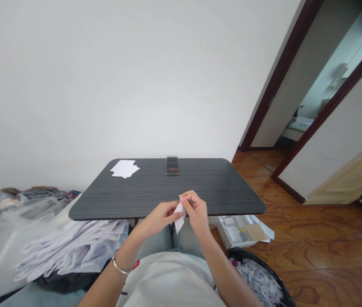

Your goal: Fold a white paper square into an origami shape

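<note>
so, head view, looking down past the lap at a dark wood-grain tabletop (pixel 206 187): the left hand (pixel 159 219) and right hand (pixel 197 212) are held close together just off the table's near edge, both pinching a narrow folded white paper (pixel 179 217). grip is nearly closed on both sides: left fingers press against the paper's side, right fingertips (pixel 183 198) hold its top end, and the pointed lower tip of the paper hangs below the hands. fingers cover most of it, so exact creases are hard to tell. as far as can be judged, this piece already has several folds and is no longer a flat sheet, but cannot tell if it is finished. a small loose stack of flat white paper sheets (pixel 124 169) still lies at the table's far left, so unfolded paper is left there. a phone (pixel 172 165) stands at the far edge. below the table to the right are an open box of paper items (pixel 240 231) and a black bin (pixel 239 254) full of shredded paper strips (pixel 259 279). at left, a heap of creased white sheets (pixel 72 249) lies on clear plastic (pixel 11 243). silver bangle (pixel 119 265) on left wrist.
</note>
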`<action>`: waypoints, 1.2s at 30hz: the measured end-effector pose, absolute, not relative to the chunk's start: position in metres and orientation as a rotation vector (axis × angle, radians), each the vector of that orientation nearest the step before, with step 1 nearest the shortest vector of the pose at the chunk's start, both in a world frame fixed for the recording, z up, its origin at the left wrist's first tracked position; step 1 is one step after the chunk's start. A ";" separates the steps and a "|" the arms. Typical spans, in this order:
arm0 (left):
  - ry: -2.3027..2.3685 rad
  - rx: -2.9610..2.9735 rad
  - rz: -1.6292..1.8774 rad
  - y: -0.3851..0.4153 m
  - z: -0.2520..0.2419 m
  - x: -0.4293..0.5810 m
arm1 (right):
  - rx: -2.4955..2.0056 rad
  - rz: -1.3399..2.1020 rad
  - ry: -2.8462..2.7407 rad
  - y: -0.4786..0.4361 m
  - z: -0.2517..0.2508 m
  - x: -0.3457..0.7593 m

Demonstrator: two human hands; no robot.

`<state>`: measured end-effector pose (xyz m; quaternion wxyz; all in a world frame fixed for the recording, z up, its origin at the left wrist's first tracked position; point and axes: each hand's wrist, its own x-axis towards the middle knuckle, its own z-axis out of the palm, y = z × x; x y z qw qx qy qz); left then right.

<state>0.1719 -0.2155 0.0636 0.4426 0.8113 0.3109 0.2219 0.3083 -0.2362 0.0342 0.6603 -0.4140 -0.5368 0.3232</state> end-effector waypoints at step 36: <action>0.671 1.845 0.613 -0.212 0.053 0.179 | -0.880 0.847 -1.164 -0.235 0.034 0.314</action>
